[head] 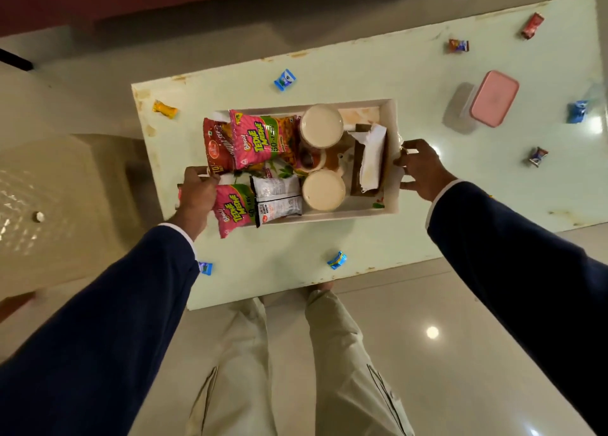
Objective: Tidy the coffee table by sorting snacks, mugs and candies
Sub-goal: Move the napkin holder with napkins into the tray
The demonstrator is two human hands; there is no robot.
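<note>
Both hands' fingers pinching tray (388, 210) ends, left hand (197, 189), right hand (421, 169), snack packets (260, 136), cups (324, 190) inside, candies (285, 79) scattered on desk (378, 73)

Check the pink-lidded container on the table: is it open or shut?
Shut. The pink lid sits flat and square on the clear container, covering its whole top. Whether it holds anything, I cannot tell.

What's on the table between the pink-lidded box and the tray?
Nothing: in the head view, bare table separates the pink-lidded box from the tray.
</note>
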